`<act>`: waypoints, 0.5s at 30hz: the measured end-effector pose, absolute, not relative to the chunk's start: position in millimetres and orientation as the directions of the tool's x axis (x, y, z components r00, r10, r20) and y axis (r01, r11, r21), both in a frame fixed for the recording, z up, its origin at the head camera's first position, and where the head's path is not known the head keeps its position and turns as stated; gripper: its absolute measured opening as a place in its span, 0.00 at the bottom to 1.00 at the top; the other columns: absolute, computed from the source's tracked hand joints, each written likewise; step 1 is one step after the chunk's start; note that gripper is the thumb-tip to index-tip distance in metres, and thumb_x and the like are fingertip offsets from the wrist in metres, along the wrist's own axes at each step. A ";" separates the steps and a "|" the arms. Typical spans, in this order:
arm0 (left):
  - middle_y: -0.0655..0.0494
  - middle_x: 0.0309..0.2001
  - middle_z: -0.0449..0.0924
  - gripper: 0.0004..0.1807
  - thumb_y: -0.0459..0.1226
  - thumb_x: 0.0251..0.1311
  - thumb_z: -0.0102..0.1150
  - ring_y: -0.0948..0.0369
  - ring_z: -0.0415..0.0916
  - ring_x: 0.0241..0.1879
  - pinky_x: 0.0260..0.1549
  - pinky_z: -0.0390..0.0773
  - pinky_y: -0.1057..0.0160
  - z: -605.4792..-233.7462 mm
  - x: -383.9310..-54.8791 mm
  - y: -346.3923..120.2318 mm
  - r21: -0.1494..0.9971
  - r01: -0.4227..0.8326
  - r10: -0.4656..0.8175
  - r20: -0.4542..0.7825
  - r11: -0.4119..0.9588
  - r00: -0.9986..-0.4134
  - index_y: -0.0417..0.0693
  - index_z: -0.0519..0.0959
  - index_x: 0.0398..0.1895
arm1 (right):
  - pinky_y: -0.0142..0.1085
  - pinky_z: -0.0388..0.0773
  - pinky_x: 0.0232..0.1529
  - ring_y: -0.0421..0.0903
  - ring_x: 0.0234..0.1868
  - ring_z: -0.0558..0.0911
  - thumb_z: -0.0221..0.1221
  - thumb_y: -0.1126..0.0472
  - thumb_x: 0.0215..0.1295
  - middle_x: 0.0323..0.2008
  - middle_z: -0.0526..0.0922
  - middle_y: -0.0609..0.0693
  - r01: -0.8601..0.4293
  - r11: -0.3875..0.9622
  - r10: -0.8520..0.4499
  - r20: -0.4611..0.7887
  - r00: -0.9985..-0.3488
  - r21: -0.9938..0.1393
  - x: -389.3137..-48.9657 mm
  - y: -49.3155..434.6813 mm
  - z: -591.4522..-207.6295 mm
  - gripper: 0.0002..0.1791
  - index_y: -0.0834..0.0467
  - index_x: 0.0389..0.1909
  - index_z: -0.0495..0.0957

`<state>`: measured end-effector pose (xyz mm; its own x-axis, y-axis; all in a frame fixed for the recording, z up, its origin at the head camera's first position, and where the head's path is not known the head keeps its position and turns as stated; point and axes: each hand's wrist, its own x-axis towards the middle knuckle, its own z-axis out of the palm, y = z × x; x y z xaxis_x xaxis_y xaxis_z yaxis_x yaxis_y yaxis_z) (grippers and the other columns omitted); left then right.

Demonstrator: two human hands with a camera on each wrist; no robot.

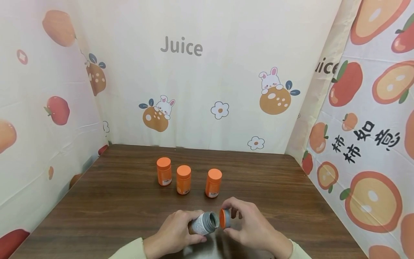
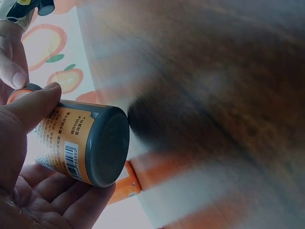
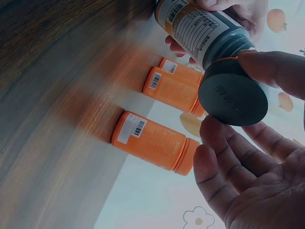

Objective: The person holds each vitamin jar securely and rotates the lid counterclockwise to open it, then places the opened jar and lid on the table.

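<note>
My left hand (image 1: 174,230) grips a grey bottle (image 1: 199,225), its fingers and thumb round the body. The bottle lies tilted on its side, with its uncovered threaded mouth turned to the right. An orange and white label with a barcode (image 2: 71,161) wraps it in the left wrist view. In my right hand (image 1: 253,225), a round grey lid (image 3: 233,98) is pinched at the rim between thumb and fingers. The lid's orange inner side faces the mouth across a small gap in the head view.
Beyond the hands, three orange lidded jars stand upright on the dark wooden table (image 1: 129,201): a left one (image 1: 164,174), a middle one (image 1: 183,181) and a right one (image 1: 213,185). Fruit-printed cloth (image 1: 207,82) hangs behind the table and along both sides.
</note>
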<state>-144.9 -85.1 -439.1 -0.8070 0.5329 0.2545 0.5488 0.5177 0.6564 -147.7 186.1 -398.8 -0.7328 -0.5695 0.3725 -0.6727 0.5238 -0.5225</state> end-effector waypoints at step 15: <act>0.73 0.38 0.82 0.22 0.48 0.52 0.79 0.73 0.77 0.35 0.34 0.77 0.67 -439.9 -144.3 -87.9 0.682 0.524 0.513 0.248 0.509 -0.822 0.67 0.82 0.51 | 0.36 0.78 0.35 0.40 0.33 0.80 0.78 0.61 0.51 0.38 0.82 0.36 -0.642 0.542 -0.531 0.371 -0.762 -0.542 -154.4 193.2 -402.3 0.27 0.48 0.49 0.76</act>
